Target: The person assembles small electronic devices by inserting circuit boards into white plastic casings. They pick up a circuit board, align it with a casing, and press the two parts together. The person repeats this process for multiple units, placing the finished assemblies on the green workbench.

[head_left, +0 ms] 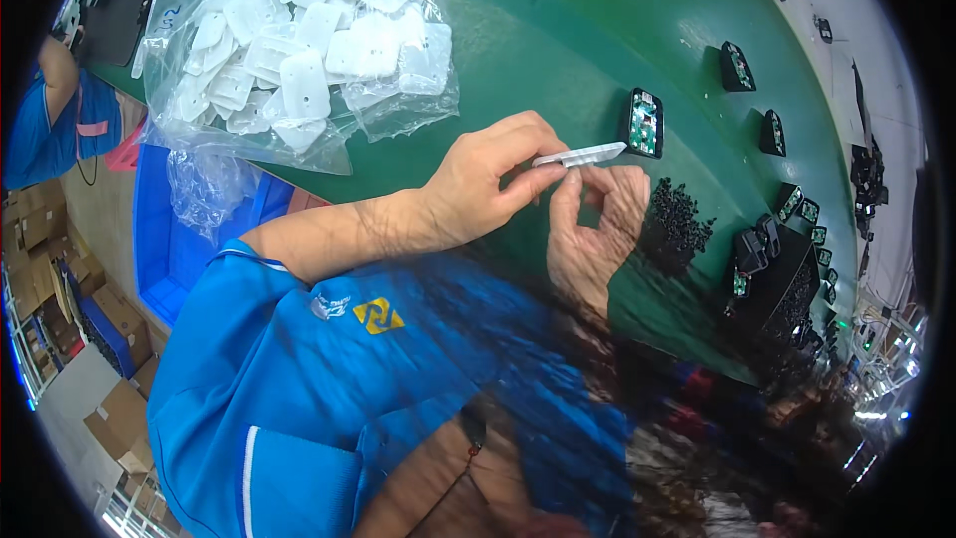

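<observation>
My left hand [488,174] pinches a thin white plastic cover plate [596,153] by one end, between thumb and fingers. Seen nearly edge-on, the plate is held above a green table. My right hand [602,219] is just beneath it, thumb and fingertips closed together at its underside. Whatever sits between those fingertips is too small or hidden to name. Just beyond the plate stands a black housing [645,124] with a green circuit board inside. To the right of my right hand lies a heap of small black parts [680,223].
A clear plastic bag [339,139] spills many white plates [304,85] at the far left. More black housings [737,68] stand along the right of the green table [538,30]. A blue bin [164,239] is left of my arm; another person's blue sleeve [60,130] shows beyond. Dark hair strands cover the lower right.
</observation>
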`<action>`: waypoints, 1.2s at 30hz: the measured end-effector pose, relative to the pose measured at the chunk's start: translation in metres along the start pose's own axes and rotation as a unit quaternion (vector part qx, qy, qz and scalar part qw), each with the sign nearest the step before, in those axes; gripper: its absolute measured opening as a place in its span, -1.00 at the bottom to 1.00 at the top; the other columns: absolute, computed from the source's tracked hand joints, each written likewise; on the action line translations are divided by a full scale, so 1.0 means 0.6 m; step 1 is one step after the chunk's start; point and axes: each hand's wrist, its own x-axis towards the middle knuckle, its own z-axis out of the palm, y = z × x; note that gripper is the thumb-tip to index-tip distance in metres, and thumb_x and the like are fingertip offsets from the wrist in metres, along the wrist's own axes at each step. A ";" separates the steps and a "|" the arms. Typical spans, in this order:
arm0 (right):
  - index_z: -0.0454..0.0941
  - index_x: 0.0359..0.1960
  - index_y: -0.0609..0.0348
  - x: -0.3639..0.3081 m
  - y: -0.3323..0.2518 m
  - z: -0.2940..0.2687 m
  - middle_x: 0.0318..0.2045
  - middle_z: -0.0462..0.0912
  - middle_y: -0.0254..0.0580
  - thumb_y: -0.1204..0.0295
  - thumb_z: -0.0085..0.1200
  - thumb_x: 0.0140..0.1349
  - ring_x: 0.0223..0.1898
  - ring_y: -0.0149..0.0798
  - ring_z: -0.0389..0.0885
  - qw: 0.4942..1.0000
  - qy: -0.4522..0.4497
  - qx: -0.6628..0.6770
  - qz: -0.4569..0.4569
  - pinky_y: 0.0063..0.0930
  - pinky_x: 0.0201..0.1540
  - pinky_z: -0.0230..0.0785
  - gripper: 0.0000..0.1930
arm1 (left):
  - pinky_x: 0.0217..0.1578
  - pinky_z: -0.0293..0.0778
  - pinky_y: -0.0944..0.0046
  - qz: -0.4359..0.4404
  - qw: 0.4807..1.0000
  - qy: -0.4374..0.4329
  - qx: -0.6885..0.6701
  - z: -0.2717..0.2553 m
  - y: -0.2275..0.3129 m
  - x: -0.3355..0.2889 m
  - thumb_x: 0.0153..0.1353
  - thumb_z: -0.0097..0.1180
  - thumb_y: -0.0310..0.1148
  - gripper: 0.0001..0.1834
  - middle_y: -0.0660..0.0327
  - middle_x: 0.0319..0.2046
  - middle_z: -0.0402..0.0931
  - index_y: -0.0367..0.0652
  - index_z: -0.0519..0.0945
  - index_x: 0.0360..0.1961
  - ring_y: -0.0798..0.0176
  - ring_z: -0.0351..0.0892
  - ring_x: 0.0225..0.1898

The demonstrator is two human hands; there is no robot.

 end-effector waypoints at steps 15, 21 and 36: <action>0.49 -0.30 0.23 0.006 0.021 -0.037 -0.40 0.46 -0.38 0.50 0.26 0.07 -0.46 -0.55 0.27 0.944 -0.149 0.200 0.218 -0.65 -0.45 0.13 -0.79 | -0.48 0.36 0.41 -0.059 0.989 -0.128 0.054 -0.033 0.010 0.004 0.17 0.13 -0.49 -0.90 0.22 -0.42 0.40 -0.25 0.54 -0.28 0.41 0.39 -0.44; 0.43 -0.41 0.21 0.010 0.031 -0.034 -0.53 0.42 -0.50 0.55 0.23 0.11 -0.55 -0.68 0.23 0.895 -0.176 0.291 0.287 -0.75 -0.56 0.04 -0.83 | -0.50 0.38 0.46 -0.147 0.979 -0.136 -0.049 -0.032 0.011 0.008 0.21 0.09 -0.51 -0.87 0.25 -0.38 0.44 -0.26 0.51 -0.21 0.43 0.45 -0.43; 0.53 -0.12 0.16 0.045 0.092 -0.023 -0.21 0.43 -0.16 0.36 0.36 -0.08 -0.19 -0.08 0.40 0.950 -0.012 -0.310 -0.012 -0.30 -0.18 0.30 -0.56 | -0.44 0.45 0.25 0.028 0.969 -0.025 0.245 -0.036 -0.094 0.106 0.13 0.12 -0.51 -0.91 0.14 -0.42 0.41 -0.22 0.54 -0.32 0.17 0.50 -0.45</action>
